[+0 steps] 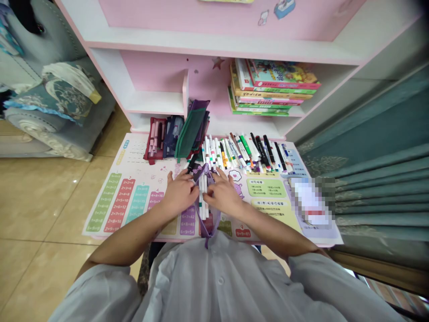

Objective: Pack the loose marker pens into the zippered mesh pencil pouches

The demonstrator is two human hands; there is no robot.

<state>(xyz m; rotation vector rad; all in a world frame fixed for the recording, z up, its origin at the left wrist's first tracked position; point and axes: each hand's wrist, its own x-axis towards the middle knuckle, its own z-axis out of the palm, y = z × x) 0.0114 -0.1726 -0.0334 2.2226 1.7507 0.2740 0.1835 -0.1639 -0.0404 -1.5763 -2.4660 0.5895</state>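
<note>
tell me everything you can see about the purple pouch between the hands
It's a slim purple pencil pouch with thin, fabric-looking edging, its mouth spread into a narrow loop. White-barrelled markers lie lengthwise inside it. The left hand and right hand touch it near the top, one on each side. Its lower end trails down past the near edge of the printed multiplication-table desk mat. Any zip is hidden.

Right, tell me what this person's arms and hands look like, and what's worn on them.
The left hand and right hand are bare, with no gloves, rings or watch showing. The forearms are bare too. Loose, pale grey-white shirt sleeves cover the upper arms, and the shirt has a small white button down the front.
</note>
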